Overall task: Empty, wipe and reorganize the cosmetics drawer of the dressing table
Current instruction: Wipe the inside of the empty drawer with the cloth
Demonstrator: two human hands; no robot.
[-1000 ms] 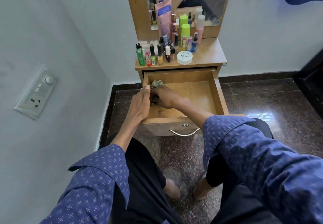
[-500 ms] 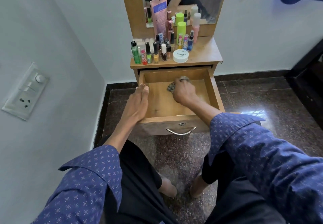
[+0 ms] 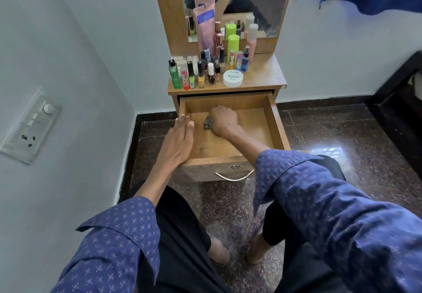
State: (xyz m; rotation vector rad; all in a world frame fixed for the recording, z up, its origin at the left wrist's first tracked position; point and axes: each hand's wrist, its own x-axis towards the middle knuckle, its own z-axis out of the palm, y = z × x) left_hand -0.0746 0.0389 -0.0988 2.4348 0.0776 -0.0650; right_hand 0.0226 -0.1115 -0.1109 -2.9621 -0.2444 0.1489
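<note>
Wooden pull-out drawer [image 3: 272, 119] at frame centre, emptied (bottles wait on the bench [image 3: 262, 75]), is mid-wipe: the right hand [image 3: 222, 121], gripping a grey crumpled cloth [image 3: 207, 123], has swept back leftward while the flat left hand [image 3: 180, 139] steadies the rim.

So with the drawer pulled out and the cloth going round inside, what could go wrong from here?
Two risks. The drawer is pulled far out; the right hand pressing the cloth could tip or drop it, though the left hand rests on its side wall. The crowded bottles stand near the tabletop's front edge, so a jolt might topple some into the drawer.
</note>
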